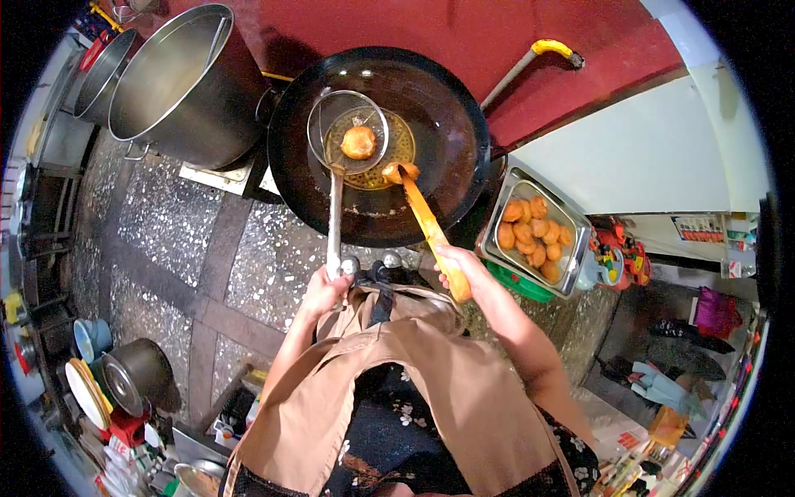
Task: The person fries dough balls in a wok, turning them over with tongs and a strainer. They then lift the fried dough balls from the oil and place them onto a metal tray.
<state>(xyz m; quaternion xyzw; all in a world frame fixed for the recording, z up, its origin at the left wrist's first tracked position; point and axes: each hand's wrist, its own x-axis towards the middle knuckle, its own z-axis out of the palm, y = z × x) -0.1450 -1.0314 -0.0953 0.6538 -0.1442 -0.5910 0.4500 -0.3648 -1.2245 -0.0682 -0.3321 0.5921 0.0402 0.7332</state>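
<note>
Over the wok (447, 108), the left hand (325, 286) grips a wire skimmer (348, 132) holding one fried ball (358, 142), while the right hand (457, 267) clasps a wooden spoon (424, 217) touching another piece (401, 171); just right, a metal tray (571, 273) holds more.

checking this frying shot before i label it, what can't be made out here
- Head view: the left hand wraps the strainer handle, so the handle's end is hidden.
- The right hand covers the wooden spoon grip.
- The spoon's bowl carries something orange; too small to identify.
- The oil level in the wok is unreadable against dark metal.
- The fisheye edge cuts off the steel pot beside it.
- The labels right of the tray are blurred.
</note>
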